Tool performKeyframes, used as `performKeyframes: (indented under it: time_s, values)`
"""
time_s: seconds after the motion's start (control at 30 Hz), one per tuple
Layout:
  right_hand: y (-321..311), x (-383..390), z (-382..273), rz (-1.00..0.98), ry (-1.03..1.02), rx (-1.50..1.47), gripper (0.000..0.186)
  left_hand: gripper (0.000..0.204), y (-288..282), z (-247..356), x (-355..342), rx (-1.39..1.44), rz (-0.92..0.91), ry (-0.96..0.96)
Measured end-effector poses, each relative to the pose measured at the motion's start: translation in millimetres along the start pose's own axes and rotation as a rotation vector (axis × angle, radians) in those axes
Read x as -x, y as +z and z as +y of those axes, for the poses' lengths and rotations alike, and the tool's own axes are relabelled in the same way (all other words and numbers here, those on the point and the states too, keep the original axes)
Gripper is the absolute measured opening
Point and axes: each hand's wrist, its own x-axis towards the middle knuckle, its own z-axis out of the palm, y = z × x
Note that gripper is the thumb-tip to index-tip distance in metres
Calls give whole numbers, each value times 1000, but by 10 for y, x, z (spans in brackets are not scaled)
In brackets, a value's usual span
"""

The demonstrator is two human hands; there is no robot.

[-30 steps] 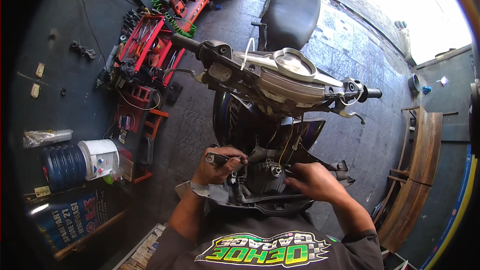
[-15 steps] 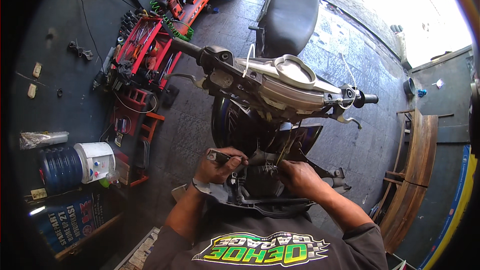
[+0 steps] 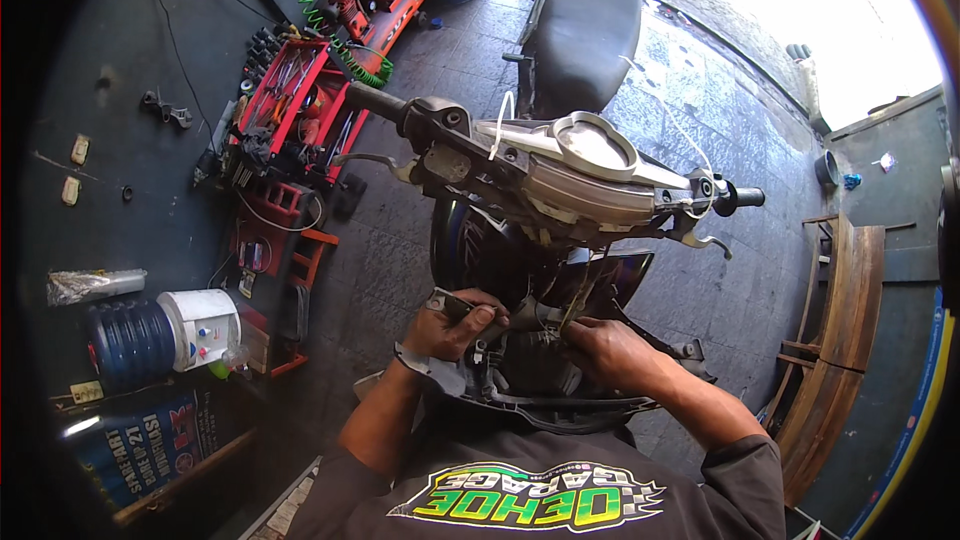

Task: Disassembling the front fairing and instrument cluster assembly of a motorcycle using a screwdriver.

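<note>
My left hand [image 3: 455, 328] is closed around a dark, flat, narrow piece with a hole near its end [image 3: 441, 303], its fingers and thumb pointing toward the wiring. Across from it, my right hand [image 3: 612, 352] is closed in a pinch beside thin wires [image 3: 572, 302] that hang down from under the handlebar; what its fingertips grip is hidden. Between the hands sits a dark, rounded part [image 3: 535, 365] within the motorcycle's black front cover [image 3: 520, 413]. Above them stretches the stripped handlebar assembly [image 3: 590, 190], with its round bare instrument housing and brake levers.
The long black seat [image 3: 585, 25] lies beyond the handlebar. On the left are a red tool cart [image 3: 285, 100], a red air compressor [image 3: 375, 20] and a water dispenser [image 3: 200, 328]. A wooden bench [image 3: 840, 320] stands at the right wall.
The whole view has shifted slightly, so things appear a little farther right. Both hands stay at the same place on the motorcycle, with their grips nearly unchanged.
</note>
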Motion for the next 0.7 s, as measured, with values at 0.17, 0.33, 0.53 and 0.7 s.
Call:
performKeyframes:
  time_s: [0.17, 0.33, 0.53, 0.7]
  values:
    - [48, -23, 117, -21, -87, -36, 27, 25, -15, -49, -19, -11, -27, 33]
    - [50, 23, 126, 14, -103, -46, 27, 24, -6, 51, -76, -89, -52, 32]
    - [248, 40, 269, 76, -136, -74, 28, 23, 13, -44, -60, -53, -40, 58]
    - [64, -17, 121, 33, -122, -133, 28, 23, 55, 86, -72, -139, -3, 64]
